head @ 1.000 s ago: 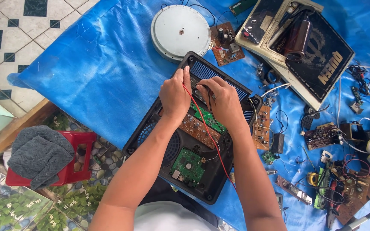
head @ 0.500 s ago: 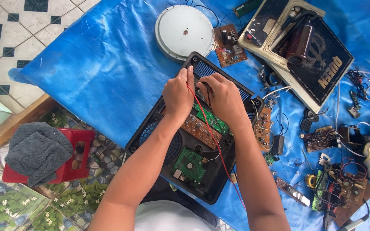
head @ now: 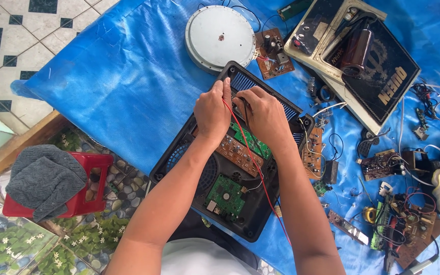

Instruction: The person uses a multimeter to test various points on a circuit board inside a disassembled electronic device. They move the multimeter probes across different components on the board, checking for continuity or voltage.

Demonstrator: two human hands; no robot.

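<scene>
Housing: an open black appliance housing (head: 215, 203) lies on a blue tarp (head: 118, 76), directly under both hands, its far end toward the top of the view.
Boards inside: a brown circuit board (head: 235, 153) and a green circuit board (head: 253, 142) sit mid-housing just below the hands; a second, smaller green board (head: 225, 196) lies nearer the person.
Left hand: the left hand (head: 212, 112) rests over the far end of the housing, fingers curled together, thumb and forefinger pinching a red wire (head: 253, 173) that runs down across the boards.
Right hand: the right hand (head: 263, 114) sits just beside the left, touching it, fingers bent down onto the housing's far edge by the blue vent grille (head: 245, 84); whether it grips anything I cannot tell.
Around: a round white disc (head: 220, 35) lies beyond the housing; a cream-framed black glass top panel (head: 378, 76) to the right; loose boards and wires (head: 403, 219) at far right; a red stool (head: 85, 196) with a grey cloth (head: 44, 178) at left.
</scene>
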